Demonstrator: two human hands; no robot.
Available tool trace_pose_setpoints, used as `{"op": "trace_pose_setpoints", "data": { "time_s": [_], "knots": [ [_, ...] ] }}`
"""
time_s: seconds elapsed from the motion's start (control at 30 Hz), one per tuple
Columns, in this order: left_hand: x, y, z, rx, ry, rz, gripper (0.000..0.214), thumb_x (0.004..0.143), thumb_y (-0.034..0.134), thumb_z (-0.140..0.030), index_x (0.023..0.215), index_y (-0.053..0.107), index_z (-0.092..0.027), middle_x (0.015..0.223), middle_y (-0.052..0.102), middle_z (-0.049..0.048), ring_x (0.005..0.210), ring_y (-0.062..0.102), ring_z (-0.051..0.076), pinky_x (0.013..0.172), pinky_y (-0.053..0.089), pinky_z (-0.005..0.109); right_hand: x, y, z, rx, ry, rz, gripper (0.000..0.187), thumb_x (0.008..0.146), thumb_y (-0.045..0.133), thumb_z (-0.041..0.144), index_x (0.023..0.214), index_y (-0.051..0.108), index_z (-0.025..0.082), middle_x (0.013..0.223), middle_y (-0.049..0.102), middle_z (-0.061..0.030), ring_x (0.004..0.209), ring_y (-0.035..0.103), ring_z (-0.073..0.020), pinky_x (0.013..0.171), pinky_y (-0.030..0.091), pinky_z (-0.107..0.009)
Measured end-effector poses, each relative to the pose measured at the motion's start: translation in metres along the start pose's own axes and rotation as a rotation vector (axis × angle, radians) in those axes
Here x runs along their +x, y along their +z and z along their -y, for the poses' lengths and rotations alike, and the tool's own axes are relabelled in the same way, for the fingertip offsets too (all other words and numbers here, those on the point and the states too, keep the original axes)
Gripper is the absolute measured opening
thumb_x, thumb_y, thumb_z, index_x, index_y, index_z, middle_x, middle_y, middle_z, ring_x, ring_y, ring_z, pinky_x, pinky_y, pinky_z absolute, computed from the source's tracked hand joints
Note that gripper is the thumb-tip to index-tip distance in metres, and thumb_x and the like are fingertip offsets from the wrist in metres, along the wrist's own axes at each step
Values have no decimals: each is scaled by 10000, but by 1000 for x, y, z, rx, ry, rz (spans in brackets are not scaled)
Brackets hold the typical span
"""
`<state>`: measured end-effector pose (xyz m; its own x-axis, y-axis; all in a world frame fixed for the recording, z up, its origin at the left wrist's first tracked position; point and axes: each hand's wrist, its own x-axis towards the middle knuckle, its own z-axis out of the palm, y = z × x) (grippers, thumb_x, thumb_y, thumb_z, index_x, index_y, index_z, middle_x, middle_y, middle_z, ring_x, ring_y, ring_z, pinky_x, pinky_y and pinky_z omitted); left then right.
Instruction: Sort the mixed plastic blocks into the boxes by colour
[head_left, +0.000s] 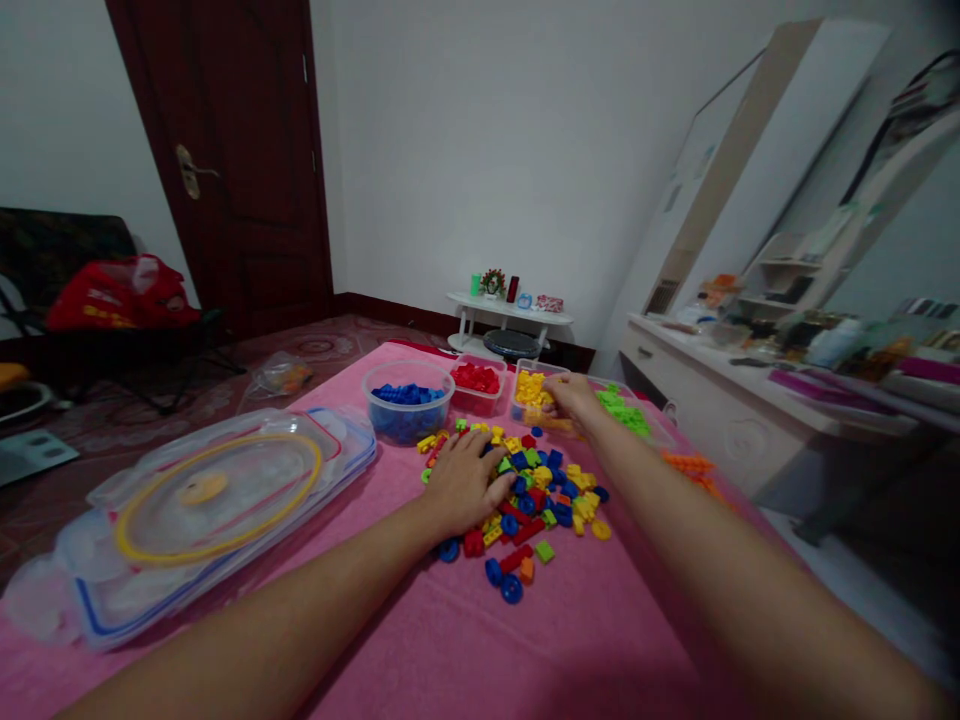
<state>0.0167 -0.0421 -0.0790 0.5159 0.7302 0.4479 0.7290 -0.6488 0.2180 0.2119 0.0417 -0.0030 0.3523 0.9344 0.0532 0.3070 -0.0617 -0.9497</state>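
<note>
A pile of small plastic building pieces [536, 495] in blue, red, yellow and green lies on a pink cloth [480, 640]. My left hand [463, 482] rests palm down on the left side of the pile with its fingers spread. My right hand [571, 397] reaches over the rim of a clear tub of yellow pieces [531, 390], fingers curled downward; what they hold is hidden. Beside that tub stand a round bowl of blue pieces [407, 405], a tub of red pieces [477, 381] and a tub of green pieces [624, 410].
A stack of clear lids [202, 505], one with a yellow ring, lies at the left of the cloth. Orange pieces [690, 466] sit at the right edge. A white desk [720, 395] stands right, a small white table [510, 318] behind, a dark door [225, 150] back left.
</note>
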Motion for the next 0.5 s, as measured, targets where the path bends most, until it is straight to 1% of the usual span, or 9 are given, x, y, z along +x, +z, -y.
{"op": "trace_pose_setpoints", "data": {
  "time_s": [0.03,0.1,0.17,0.23,0.3,0.37,0.43,0.5],
  "knots": [
    [0,0,0,-2,-2,2,447,892,400,-474,1239,569,-249,1315,505,88,1229,426,270,1040,312,446,11,-2,3,-24,-13,-22,213,730,639,220,902,581,111,580,598,-16,379,554,-107,338,417,-177],
    [0,1,1,-6,0,7,446,892,401,-468,1244,566,-251,1330,497,86,1237,420,269,1046,304,447,26,-6,8,-64,-45,-71,392,720,668,242,1067,545,106,754,654,-70,437,593,-114,385,463,-202],
    [-1,2,2,-8,1,6,448,890,405,-465,1256,557,-256,1341,490,82,1243,415,269,1054,293,450,32,-10,8,-92,-76,-110,603,705,689,256,1241,443,133,981,651,-127,548,643,-135,469,518,-247],
    [-1,3,3,-10,-4,2,453,885,415,-464,1270,544,-263,1346,486,77,1246,411,269,1057,287,453,28,-12,6,-188,-139,-144,711,690,701,258,1317,385,149,1140,605,-166,709,676,-178,587,552,-299],
    [-1,3,2,-8,-6,-2,453,883,418,-464,1271,542,-266,1346,487,74,1244,412,268,1057,287,453,18,-13,1,-373,-263,-172,672,691,692,247,1299,433,121,1204,580,-186,910,657,-229,750,540,-348],
    [-1,3,2,-3,-4,-4,450,884,413,-467,1262,550,-263,1345,488,76,1241,414,268,1055,288,454,4,-13,-4,-556,-397,-158,528,712,661,228,1207,538,92,1193,600,-177,1041,607,-248,886,483,-365],
    [-1,3,1,7,-3,-3,451,885,410,-467,1262,549,-262,1349,485,78,1244,412,269,1056,285,458,-11,-13,-12,-627,-452,-88,365,732,622,209,1080,629,98,1110,654,-141,1022,614,-229,914,459,-349],
    [-2,3,1,19,0,3,453,884,413,-465,1274,538,-270,1362,477,74,1256,402,269,1060,278,462,-25,-14,-21,-605,-451,-19,275,743,587,193,995,671,124,1018,694,-100,934,643,-195,867,478,-318]
  ]
}}
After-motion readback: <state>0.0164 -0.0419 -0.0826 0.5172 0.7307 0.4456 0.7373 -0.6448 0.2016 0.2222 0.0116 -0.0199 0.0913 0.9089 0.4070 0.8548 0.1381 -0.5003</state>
